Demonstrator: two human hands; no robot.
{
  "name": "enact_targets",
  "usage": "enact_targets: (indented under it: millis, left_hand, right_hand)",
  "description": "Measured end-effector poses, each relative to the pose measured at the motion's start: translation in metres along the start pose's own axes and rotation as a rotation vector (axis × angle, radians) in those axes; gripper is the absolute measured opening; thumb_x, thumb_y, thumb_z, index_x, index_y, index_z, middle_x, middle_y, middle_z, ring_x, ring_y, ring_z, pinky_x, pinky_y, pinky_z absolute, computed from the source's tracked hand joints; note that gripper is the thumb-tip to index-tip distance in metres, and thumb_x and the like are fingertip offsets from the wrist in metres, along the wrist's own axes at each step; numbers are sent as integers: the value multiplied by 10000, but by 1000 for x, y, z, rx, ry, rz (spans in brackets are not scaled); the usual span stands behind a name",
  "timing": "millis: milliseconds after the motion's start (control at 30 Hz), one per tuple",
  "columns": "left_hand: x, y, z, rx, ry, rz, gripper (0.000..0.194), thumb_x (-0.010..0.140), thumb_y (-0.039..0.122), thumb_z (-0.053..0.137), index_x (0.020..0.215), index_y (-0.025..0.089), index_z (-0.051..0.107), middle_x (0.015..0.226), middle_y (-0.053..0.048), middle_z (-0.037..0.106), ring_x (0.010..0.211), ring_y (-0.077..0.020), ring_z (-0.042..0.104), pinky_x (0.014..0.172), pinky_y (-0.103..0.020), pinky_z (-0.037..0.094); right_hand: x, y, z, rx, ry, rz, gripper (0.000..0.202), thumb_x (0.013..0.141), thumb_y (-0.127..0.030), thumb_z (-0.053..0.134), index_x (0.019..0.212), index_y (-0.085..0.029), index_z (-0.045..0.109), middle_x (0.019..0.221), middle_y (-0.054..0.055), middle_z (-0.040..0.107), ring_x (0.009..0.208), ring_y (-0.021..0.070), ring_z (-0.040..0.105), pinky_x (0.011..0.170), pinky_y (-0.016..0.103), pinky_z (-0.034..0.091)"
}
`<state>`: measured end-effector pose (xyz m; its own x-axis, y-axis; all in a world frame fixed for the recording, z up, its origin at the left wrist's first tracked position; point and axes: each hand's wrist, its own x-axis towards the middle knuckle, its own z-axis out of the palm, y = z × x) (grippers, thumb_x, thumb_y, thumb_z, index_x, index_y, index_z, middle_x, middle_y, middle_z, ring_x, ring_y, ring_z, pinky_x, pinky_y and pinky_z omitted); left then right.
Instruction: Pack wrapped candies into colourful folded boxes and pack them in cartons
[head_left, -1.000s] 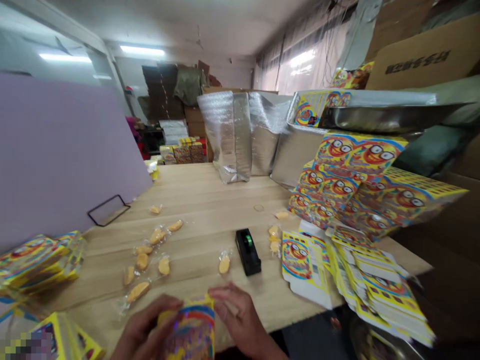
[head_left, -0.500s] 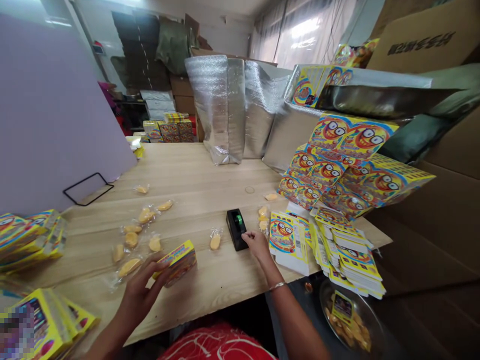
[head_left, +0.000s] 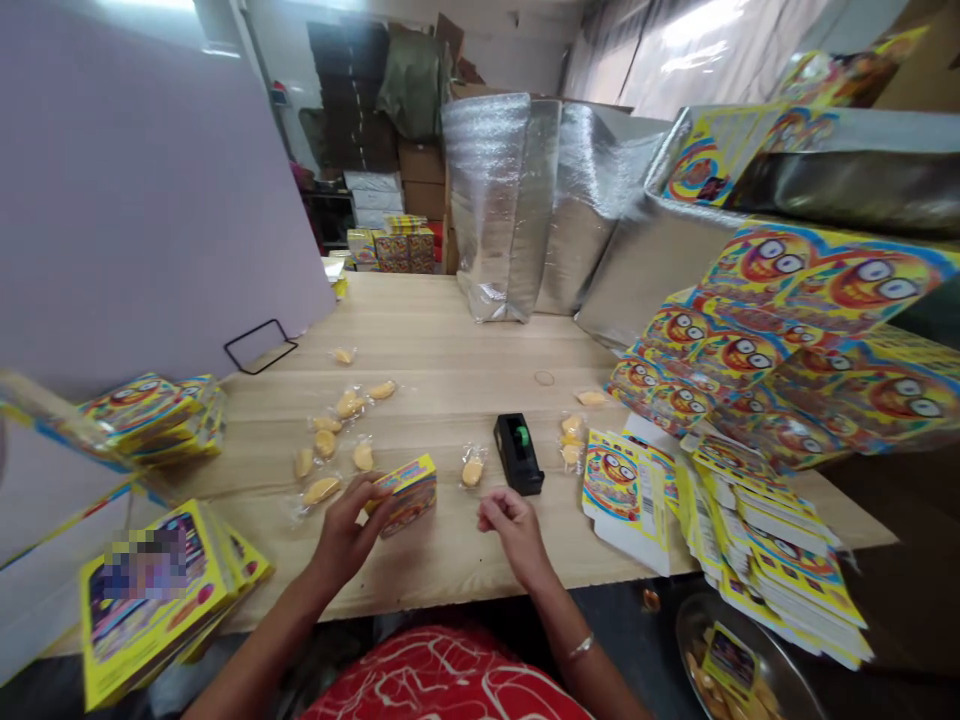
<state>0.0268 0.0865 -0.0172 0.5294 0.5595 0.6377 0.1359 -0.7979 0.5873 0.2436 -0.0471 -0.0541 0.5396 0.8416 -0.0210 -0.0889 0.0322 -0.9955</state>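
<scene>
"So, how is the pale wood-grain table (head_left: 442, 340) laid out?"

"Its far edge is lined with crinkled silver foil bags (head_left: 495, 200). Towards its right edge, yellow, blue and red printed cartons (head_left: 690, 350) are stacked high, and by the front right corner a heap of flat yellow-and-white cardboard blanks (head_left: 787, 565) is fanned out, partly past the front edge."

"And how are things gripped?"

"Near the middle of the front edge, a small oblong yellow cardboard box (head_left: 411, 500) is grasped at its left end by the left hand (head_left: 351, 528). The right hand (head_left: 517, 530) is held to the right of it, apart, with thumb and fingers drawn together; whether anything thin is pinched there cannot be told."

"What seems done, and what is left?"

"Apparently the box has been folded into shape and its top closed; its contents and any seal cannot be made out. The black plastic tape dispenser (head_left: 519, 455) beyond the right hand is touched by neither hand. The blanks are left flat, and the clear-wrapped, pale orange crescent pieces (head_left: 325, 443) are left loose, mostly towards the left edge."
</scene>
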Motion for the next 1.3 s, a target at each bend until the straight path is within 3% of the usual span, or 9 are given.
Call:
enact_targets:
  millis: [133, 233, 467, 633, 767, 900, 1000, 1167, 1300]
  left_hand:
    - [1, 0, -1, -10, -4, -8, 62, 880, 147, 566, 911, 201, 576, 964, -47, 637, 862, -151, 629, 714, -241, 518]
    - [0, -1, -2, -18, -35, -5, 76, 881, 140, 567, 924, 202, 579, 967, -46, 634, 866, -147, 626, 731, -245, 510]
    - [0, -3, -6, -67, -99, -18, 61, 886, 163, 559, 916, 205, 591, 967, -49, 638, 881, -154, 627, 749, -263, 507]
    - [-4, -8, -3, -101, -55, -97, 101, 877, 227, 574, 973, 200, 594, 957, -54, 645, 879, -176, 633, 758, -303, 523]
    - [-11, -8, 2, -118, -22, -178, 153, 864, 264, 588, 1005, 205, 602, 957, -48, 659, 894, -186, 648, 786, -327, 534]
    - [-18, -8, 10, -319, 47, -452, 482, 765, 324, 708, 1189, 191, 520, 1028, -63, 672, 920, -206, 671, 802, -354, 547]
    - [-25, -11, 17, -594, 131, -722, 537, 645, 389, 802, 1085, 174, 581, 952, -53, 708, 891, -219, 678, 800, -360, 552]
    - [-44, -9, 18, -608, 290, -833, 450, 760, 558, 635, 970, 160, 613, 887, -84, 721, 810, -228, 696, 729, -378, 574]
    - [-56, 9, -10, -411, 376, -864, 567, 703, 446, 741, 1145, 139, 564, 1050, -145, 683, 975, -310, 667, 861, -511, 530]
  right_hand:
    - [6, -32, 73, 209, -175, 53, 471, 718, -469, 730, 1058, -178, 582, 634, -26, 638, 502, 117, 581, 516, 246, 493]
    - [20, -43, 97, 162, -143, 217, 679, 682, -455, 759, 1222, -156, 477, 595, -36, 639, 434, 119, 566, 421, 214, 446]
    - [45, -54, 77, -273, -482, 169, 306, 798, -435, 661, 919, -174, 554, 477, -58, 563, 384, 117, 531, 382, 190, 399]
    - [40, -35, 69, -516, -377, -159, 284, 866, -407, 594, 1048, -190, 614, 574, -19, 611, 466, 137, 558, 484, 222, 406]
    - [35, -18, 65, -560, -322, -244, 430, 833, -323, 630, 1244, -212, 567, 641, -7, 640, 558, 162, 576, 547, 241, 410]
    - [37, -13, 61, -465, -322, -187, 532, 771, -317, 693, 1268, -198, 546, 544, -76, 515, 508, 123, 478, 516, 213, 349]
    - [36, -8, 60, -353, -308, -123, 461, 756, -364, 705, 1170, -183, 611, 549, -81, 471, 516, 107, 443, 519, 206, 340]
    - [22, 12, 63, -179, -372, 11, 403, 767, -527, 663, 928, -158, 696, 773, 25, 645, 683, 147, 556, 625, 245, 438]
    - [10, 15, 68, -29, -546, 179, 521, 815, -623, 568, 990, -146, 685, 822, 63, 694, 684, 186, 616, 619, 297, 492]
